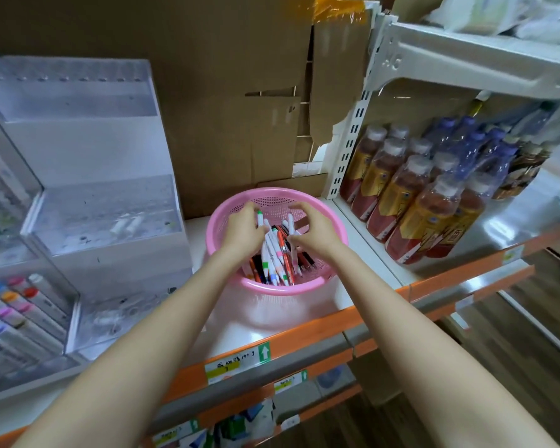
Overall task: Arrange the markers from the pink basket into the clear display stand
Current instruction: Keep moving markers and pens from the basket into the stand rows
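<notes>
The pink basket (pixel 282 290) is glossy moulded plastic, with a smooth rim and finely perforated walls. The markers (pixel 274 253) in it have smooth plastic barrels, mostly white, with a slight sheen. The clear display stand (pixel 110 215) is transparent hard plastic, shiny, with specks and scuffs on its tiers. Behind them the cardboard (pixel 223 140) is matt brown with rough, torn edges. The shelf upright (pixel 349 147) looks like white-painted metal punched with slots. The shelf surface (pixel 240 331) is smooth, white and glossy enough to reflect the basket. The bottles (pixel 411 202) are clear plastic wrapped in crinkled, glossy film. The price labels (pixel 233 363) are matt paper. The floor (pixel 530 334) shows a wood grain.
</notes>
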Tool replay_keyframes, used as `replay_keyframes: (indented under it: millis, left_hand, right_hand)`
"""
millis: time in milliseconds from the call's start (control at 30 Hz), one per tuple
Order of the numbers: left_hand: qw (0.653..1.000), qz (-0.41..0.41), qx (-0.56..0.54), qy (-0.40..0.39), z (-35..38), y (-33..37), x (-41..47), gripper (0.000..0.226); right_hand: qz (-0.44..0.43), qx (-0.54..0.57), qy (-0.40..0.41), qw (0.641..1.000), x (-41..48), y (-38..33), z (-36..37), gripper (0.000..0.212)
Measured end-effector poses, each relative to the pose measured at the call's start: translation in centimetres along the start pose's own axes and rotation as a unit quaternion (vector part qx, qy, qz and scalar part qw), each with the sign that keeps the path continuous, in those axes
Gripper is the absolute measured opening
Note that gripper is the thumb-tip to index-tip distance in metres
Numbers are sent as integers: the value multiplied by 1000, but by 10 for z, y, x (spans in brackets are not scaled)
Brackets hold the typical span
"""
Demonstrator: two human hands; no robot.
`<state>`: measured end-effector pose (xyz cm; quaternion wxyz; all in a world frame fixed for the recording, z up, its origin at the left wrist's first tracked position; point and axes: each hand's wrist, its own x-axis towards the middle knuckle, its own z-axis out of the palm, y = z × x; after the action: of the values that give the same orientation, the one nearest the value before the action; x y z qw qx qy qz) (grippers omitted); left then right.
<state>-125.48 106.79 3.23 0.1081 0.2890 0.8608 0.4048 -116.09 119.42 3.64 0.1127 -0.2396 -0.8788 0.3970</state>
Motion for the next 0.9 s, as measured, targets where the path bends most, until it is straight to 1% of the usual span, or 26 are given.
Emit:
replay_keyframes:
  millis: [100, 200, 300, 467, 633, 900]
  left_hand:
    - [997, 56, -49, 33, -7, 4, -5, 36]
    - [990, 116, -49, 58, -16, 9, -12, 34]
    - [981, 164, -73, 80, -30, 21, -20, 35]
    - [958, 235, -80, 144, -68, 40, -36, 38]
    - [945, 250, -72, 199, -121, 40, -57, 34]
    - [931, 226, -45, 283, -216, 11, -88, 32]
  right_hand:
    - [-40, -17, 37, 998, -4, -5, -5, 60]
    - [-68, 9, 62, 996, -9, -12, -9, 55]
    - [-105, 30, 88, 990, -14, -28, -15, 54]
    - [-162, 56, 125, 977, -27, -68, -21, 53]
    - [-202, 82, 126, 968, -39, -115, -12, 53]
    - [-276, 106, 93, 951, -43, -204, 36, 48]
